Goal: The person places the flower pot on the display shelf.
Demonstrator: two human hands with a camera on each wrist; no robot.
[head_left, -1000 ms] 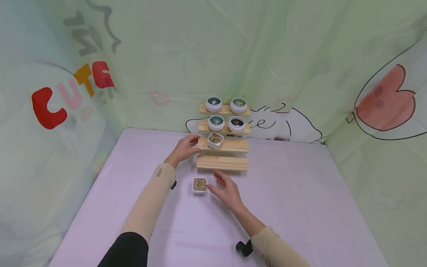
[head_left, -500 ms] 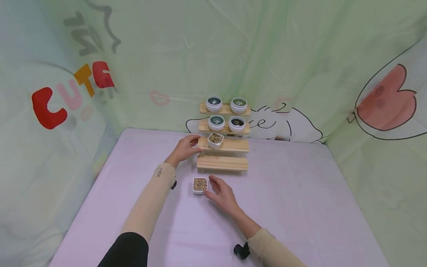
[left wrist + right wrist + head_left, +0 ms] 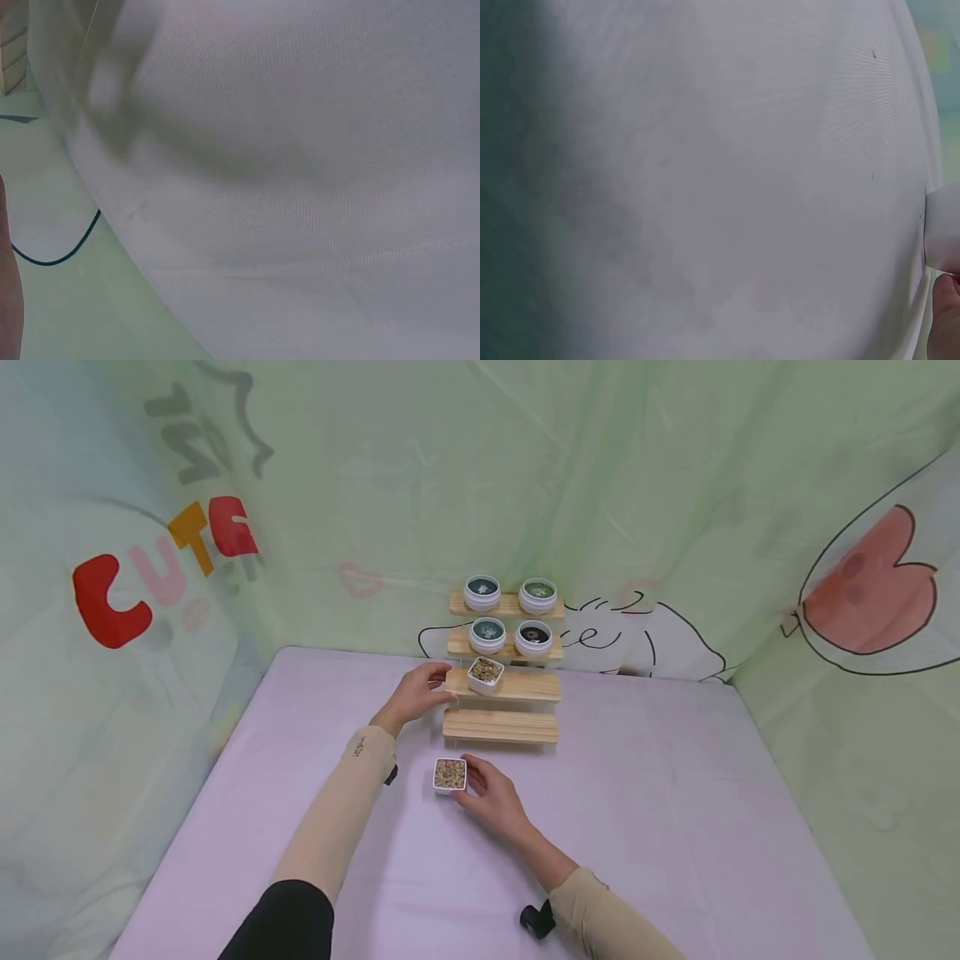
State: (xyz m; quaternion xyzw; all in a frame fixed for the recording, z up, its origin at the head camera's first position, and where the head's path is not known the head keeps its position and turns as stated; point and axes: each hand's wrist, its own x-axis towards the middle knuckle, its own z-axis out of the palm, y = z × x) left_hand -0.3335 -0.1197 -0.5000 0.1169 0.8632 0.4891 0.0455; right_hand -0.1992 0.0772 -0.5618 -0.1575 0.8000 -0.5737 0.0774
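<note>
A small square white bowl [image 3: 450, 776] filled with tan grain-like bits stands on the cloth before a stepped wooden rack [image 3: 500, 727]. My right hand [image 3: 495, 797] pinches this bowl's right side, thumb at the front corner and fingers at the back. The right wrist view catches the bowl's white wall [image 3: 943, 229] and a fingertip [image 3: 945, 315] just below it. My left hand [image 3: 414, 695] holds the left end of the rack's second step from the bottom. On that step sits a similar square bowl [image 3: 485, 675], turned at an angle. Part of the left hand's fingers is hidden behind the step.
Two round white jars with dark green tops [image 3: 482, 593] [image 3: 487, 635] stand on the left of the upper steps. On the right are a green-topped jar [image 3: 537, 596] and a black-topped one [image 3: 533, 638]. Pale lilac cloth [image 3: 637, 810] covers the table; printed curtains [image 3: 360, 485] enclose it.
My right hand has moved left and slightly down, and its fingers have closed in on the square bowl's right side. The left hand and the rack have stayed put.
</note>
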